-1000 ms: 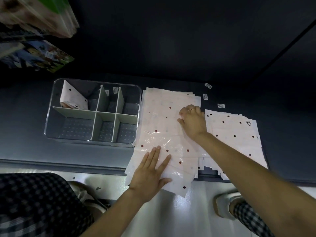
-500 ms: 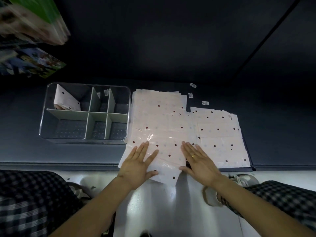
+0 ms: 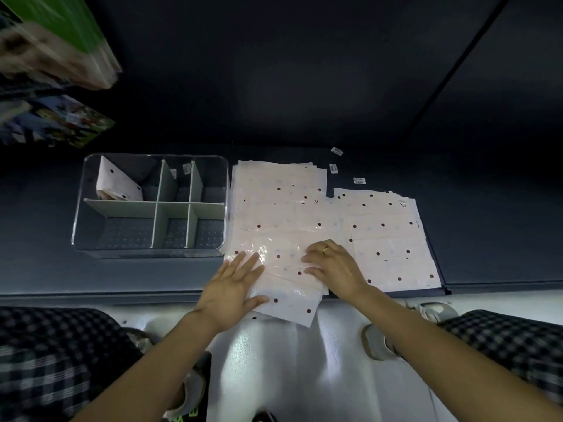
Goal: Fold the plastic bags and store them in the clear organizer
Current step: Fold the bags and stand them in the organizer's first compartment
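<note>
left hand point(image 3: 233, 289) lies flat on the top plastic bag point(image 3: 286, 287); right hand point(image 3: 333, 266), grip narrow, pinches its fold beside the clear organizer point(image 3: 91, 208).

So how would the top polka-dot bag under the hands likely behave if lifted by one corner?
Probably floppy: the top bag shows glossy wrinkles and lies limp, its near corner overhanging the dark surface's edge. Likely slippery too, since it sits skewed on the stack beneath. The left hand and right hand both press it, which suggests it shifts easily.
</note>
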